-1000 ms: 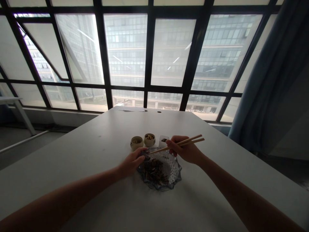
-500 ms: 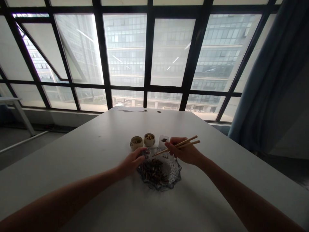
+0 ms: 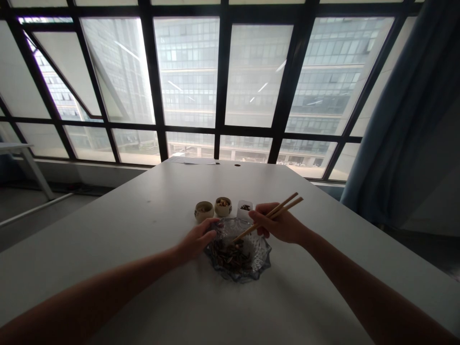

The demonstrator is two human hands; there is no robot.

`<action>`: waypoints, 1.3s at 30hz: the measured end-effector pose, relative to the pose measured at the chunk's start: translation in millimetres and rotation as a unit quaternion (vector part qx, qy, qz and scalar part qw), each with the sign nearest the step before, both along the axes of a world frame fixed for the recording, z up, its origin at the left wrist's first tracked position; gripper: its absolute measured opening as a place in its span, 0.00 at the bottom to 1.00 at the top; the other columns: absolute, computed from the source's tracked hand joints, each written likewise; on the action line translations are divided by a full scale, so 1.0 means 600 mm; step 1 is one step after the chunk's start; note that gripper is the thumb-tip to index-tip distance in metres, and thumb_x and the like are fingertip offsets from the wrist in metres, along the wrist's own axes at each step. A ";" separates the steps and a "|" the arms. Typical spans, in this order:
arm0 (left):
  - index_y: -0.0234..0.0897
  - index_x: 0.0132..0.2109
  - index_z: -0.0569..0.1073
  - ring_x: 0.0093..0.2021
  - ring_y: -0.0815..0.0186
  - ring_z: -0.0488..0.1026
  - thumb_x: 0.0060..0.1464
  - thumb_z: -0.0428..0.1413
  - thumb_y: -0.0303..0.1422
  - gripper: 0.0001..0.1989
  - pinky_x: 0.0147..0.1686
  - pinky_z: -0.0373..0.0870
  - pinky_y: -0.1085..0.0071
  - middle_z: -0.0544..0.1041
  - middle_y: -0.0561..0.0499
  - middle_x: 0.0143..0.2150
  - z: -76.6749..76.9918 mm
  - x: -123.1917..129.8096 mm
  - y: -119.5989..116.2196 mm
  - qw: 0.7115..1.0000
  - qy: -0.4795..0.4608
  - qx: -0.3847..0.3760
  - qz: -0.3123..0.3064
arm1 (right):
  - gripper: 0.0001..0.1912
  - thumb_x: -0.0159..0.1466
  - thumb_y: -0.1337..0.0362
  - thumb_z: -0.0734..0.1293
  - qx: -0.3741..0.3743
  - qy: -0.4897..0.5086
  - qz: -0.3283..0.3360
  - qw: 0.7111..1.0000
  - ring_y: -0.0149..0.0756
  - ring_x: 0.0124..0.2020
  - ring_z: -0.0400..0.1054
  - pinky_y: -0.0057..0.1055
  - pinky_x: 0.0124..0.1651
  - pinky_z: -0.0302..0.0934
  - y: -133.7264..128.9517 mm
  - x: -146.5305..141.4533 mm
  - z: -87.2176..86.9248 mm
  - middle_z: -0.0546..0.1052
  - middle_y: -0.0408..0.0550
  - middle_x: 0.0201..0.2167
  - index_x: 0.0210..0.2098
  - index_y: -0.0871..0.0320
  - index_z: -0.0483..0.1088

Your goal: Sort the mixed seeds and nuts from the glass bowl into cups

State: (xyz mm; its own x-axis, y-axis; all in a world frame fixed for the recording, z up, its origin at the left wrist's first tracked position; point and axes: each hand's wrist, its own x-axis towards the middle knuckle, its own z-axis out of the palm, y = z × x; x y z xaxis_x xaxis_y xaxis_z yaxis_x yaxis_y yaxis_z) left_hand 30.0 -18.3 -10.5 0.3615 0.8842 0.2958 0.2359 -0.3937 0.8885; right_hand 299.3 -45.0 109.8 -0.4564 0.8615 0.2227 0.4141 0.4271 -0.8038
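A scalloped clear glass bowl [image 3: 261, 262] stands on the white table, with a heap of dark brown dried pieces [image 3: 230, 256] in it. The fingers of my left hand [image 3: 200, 238] are closed on its left rim, thumb on the near side. A pair of wooden chopsticks [image 3: 268, 217] is gripped in my right hand [image 3: 278, 225] over the bowl's right rim. Their tips point down into the bowl, at the far side of the heap; whether they pinch a piece I cannot tell.
Behind the bowl stand a small round cup [image 3: 204, 212], a second cup with light brown pieces [image 3: 223, 206] and a white square container [image 3: 245, 208] with dark bits. Paper [image 3: 197, 161] lies at the table's far end, before large windows. A blue curtain [image 3: 373, 143] hangs right.
The chopstick tips have dropped toward the heap, and the chopsticks tilt more steeply. My right hand has shifted slightly right. My left hand keeps its hold on the rim.
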 end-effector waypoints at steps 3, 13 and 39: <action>0.36 0.60 0.70 0.55 0.53 0.74 0.60 0.55 0.37 0.23 0.58 0.68 0.58 0.79 0.43 0.56 -0.001 -0.001 0.001 1.000 0.001 -0.008 0.001 | 0.33 0.60 0.34 0.65 0.001 0.030 -0.005 1.000 0.28 0.15 0.64 0.24 0.18 0.58 -0.004 0.008 0.014 0.73 0.46 0.15 0.23 0.60 0.70; 0.34 0.60 0.71 0.54 0.52 0.74 0.60 0.55 0.38 0.23 0.56 0.69 0.59 0.79 0.43 0.54 0.003 0.000 -0.001 1.000 0.009 -0.005 0.010 | 0.27 0.60 0.41 0.71 -0.028 -0.034 0.080 0.996 0.30 0.19 0.69 0.25 0.21 0.63 -0.021 0.005 0.030 0.76 0.46 0.19 0.24 0.60 0.71; 0.35 0.60 0.70 0.55 0.52 0.74 0.60 0.55 0.39 0.24 0.57 0.70 0.58 0.79 0.42 0.56 -0.003 -0.003 0.003 1.000 0.003 0.003 0.000 | 0.27 0.64 0.41 0.67 -0.007 -0.045 0.086 0.995 0.29 0.17 0.68 0.23 0.19 0.61 -0.025 -0.007 0.016 0.74 0.44 0.17 0.24 0.58 0.68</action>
State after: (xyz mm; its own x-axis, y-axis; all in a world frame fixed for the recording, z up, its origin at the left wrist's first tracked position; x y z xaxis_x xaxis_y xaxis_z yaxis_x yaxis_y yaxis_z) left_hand 28.5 -16.6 -12.2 0.3628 0.8827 0.2986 0.2412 -0.3985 0.8849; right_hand 295.1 -60.0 119.2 -0.6153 0.7713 0.1627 0.4063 0.4872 -0.7730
